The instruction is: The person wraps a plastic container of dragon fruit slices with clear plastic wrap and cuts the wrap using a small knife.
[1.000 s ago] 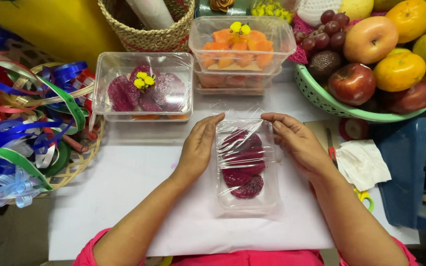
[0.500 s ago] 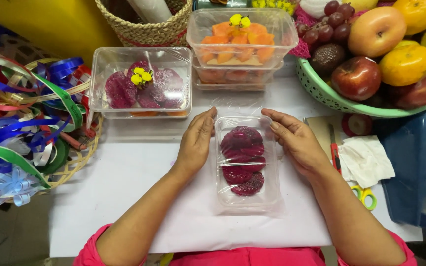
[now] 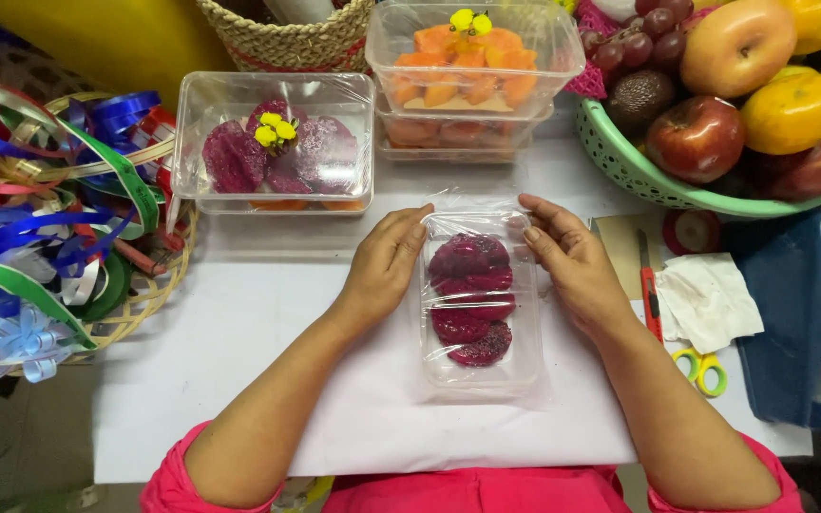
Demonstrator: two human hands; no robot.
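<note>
Since film, loose a second ago, now lies smooth, we note left hand (image 3: pixel 387 271) and right hand (image 3: pixel 572 266) flat, fingers extended, pressing wrapped fruit tray (image 3: pixel 477 304) sides, surface (image 3: pixel 239 351) centre; papaya box (image 3: pixel 472 66) at 12 o'clock.

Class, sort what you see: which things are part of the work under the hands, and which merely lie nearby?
In hand:
left hand
right hand
clear tray of red fruit slices
plastic film

Lying about:
ribbon basket
fruit bowl
cutter
scissors
</note>
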